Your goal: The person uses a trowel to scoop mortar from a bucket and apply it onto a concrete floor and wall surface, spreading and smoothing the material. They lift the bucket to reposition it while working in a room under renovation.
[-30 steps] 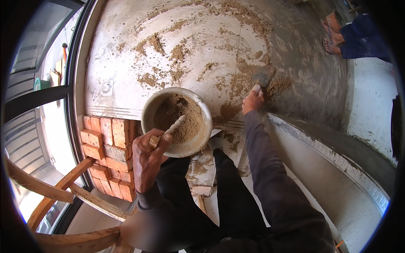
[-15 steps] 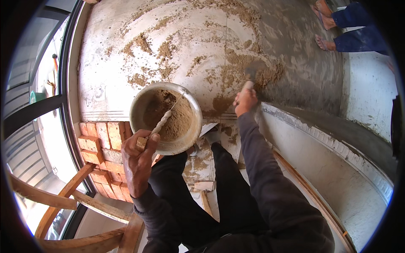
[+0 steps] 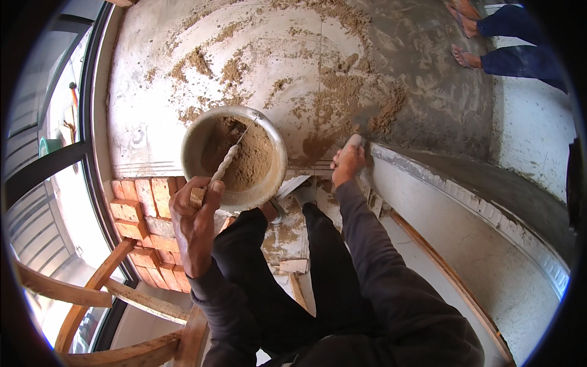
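Note:
My left hand is closed around the bail handle of a round bucket. The handle has a pale twisted wrapping, and a small wooden block shows by my fingers. Inside the bucket lies brown, sandy, mortar-like material. To the right, my right hand grips a trowel by its pale handle. Its blade is blurred and points away from me, low over the floor beside a heap of loose sandy mix. More of this mix is strewn across the pale floor.
Bricks are stacked at the left, with a wooden frame in front of them. A low white wall runs along the right. Another person's sandalled feet stand at the far right, near the smooth grey surface.
My right hand and the trowel have come back toward me and slightly left, away from the heap. The bucket and left hand sit slightly farther up and left in view.

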`<action>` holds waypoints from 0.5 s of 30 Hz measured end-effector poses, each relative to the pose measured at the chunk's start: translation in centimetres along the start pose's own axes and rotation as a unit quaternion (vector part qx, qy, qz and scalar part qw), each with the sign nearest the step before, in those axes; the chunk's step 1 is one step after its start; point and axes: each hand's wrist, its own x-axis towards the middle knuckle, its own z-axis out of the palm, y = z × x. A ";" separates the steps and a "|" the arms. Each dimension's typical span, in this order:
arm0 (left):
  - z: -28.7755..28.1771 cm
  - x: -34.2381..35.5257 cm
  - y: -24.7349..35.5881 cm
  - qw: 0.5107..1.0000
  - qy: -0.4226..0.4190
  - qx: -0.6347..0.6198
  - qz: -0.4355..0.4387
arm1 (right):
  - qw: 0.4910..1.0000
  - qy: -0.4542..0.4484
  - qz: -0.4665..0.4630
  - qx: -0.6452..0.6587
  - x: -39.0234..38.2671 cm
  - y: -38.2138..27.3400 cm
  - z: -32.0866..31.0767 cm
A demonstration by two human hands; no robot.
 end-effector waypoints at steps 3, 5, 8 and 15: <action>0.9 0.3 -0.7 0.999 0.020 -0.016 0.037 | 1.000 -0.003 -0.010 0.026 -0.6 -0.9 1.2; 0.5 0.6 0.3 0.999 -0.020 -0.027 0.038 | 0.999 -0.015 -0.022 0.040 -0.6 -1.2 1.8; 1.0 0.8 -1.2 0.992 0.012 0.013 0.124 | 0.992 -0.023 -0.039 0.121 0.8 -1.5 2.9; 0.9 1.7 0.0 0.998 -0.046 -0.025 0.028 | 0.988 0.031 0.020 0.148 10.0 -8.1 6.9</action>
